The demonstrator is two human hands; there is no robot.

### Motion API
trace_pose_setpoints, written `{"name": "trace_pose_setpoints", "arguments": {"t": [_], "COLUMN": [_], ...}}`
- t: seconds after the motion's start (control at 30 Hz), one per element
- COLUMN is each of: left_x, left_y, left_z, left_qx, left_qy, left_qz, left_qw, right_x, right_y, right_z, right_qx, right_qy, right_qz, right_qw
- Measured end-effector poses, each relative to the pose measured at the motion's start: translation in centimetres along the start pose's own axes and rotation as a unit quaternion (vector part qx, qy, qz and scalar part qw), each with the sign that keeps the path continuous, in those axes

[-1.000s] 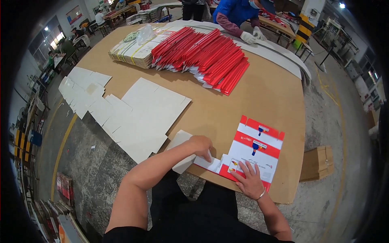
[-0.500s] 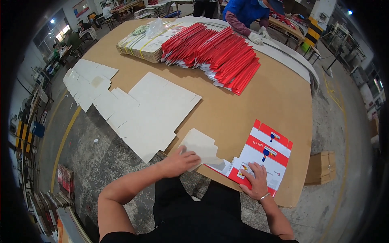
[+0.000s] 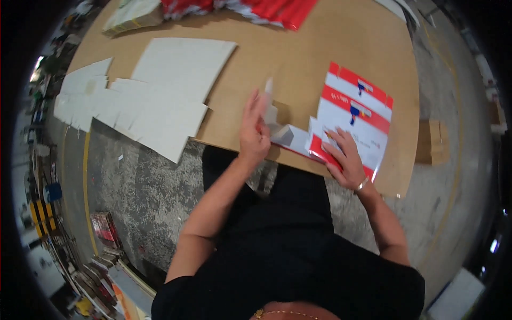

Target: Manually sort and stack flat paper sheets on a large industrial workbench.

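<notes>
A red and white printed cardboard carton blank (image 3: 356, 120) lies partly folded at the table's near right edge. My right hand (image 3: 344, 157) rests on its printed face, fingers spread and open. On the blank's left end, a white flap (image 3: 271, 111) stands nearly upright, blurred by motion. Against that flap's left side is my left hand (image 3: 255, 130), raised, its fingers stretched upward and somewhat smeared; it appears to push the flap rather than grip it. Between the hands, small white folded tabs (image 3: 292, 136) show along the near edge.
Large flat white cardboard sheets (image 3: 160, 85) lie to the left, overhanging the brown table top (image 3: 277, 50). At the far side sit red folded cartons (image 3: 266, 9) and a strapped bundle of board (image 3: 133, 18). A brown box (image 3: 431, 141) stands beyond the table's right edge.
My left hand has turned from lying flat on the white flap to upright, and the flap has swung up. My right hand stays on the carton blank. The view has tilted downward.
</notes>
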State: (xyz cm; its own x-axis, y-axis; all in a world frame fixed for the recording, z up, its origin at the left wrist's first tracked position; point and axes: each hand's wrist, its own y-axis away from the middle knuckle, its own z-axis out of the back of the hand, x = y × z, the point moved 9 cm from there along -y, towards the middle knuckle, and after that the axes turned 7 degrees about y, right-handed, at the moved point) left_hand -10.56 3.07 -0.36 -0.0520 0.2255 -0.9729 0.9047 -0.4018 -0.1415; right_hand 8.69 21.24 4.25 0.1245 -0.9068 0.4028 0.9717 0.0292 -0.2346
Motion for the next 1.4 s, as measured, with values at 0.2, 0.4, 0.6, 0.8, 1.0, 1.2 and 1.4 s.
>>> {"name": "trace_pose_setpoints", "arguments": {"t": [0.2, 0.4, 0.6, 0.8, 1.0, 1.2, 1.4], "left_x": [-1.8, 0.0, 0.0, 2.6, 0.6, 0.8, 1.3], "left_y": [3.6, 4.3, 3.5, 3.5, 4.8, 5.1, 3.4], "left_z": [-8.3, -9.4, -8.3, -8.5, -8.8, -10.2, -12.9], "left_qx": [0.454, 0.417, 0.377, 0.336, 0.242, 0.238, 0.187], "left_qy": [-0.472, -0.541, -0.571, -0.385, -0.385, -0.41, -0.453], "left_qz": [-0.192, -0.179, -0.14, -0.127, -0.241, -0.217, -0.242], "left_qw": [0.731, 0.709, 0.716, 0.85, 0.857, 0.853, 0.837], "right_x": [0.3, 0.5, 0.5, -0.3, 0.0, -0.2, -0.7], "right_y": [1.2, 2.3, 0.4, 1.0, 1.7, 1.8, 1.7], "right_z": [-1.7, -1.5, -1.8, -2.2, -2.9, -3.2, -3.1], "right_qx": [0.051, 0.074, 0.066, 0.048, 0.06, 0.069, 0.059], "right_qy": [0.056, 0.073, 0.042, 0.081, 0.177, 0.231, 0.215], "right_qz": [-0.026, -0.028, -0.009, -0.061, 0.018, 0.033, 0.033], "right_qw": [0.997, 0.994, 0.997, 0.994, 0.982, 0.97, 0.974]}}
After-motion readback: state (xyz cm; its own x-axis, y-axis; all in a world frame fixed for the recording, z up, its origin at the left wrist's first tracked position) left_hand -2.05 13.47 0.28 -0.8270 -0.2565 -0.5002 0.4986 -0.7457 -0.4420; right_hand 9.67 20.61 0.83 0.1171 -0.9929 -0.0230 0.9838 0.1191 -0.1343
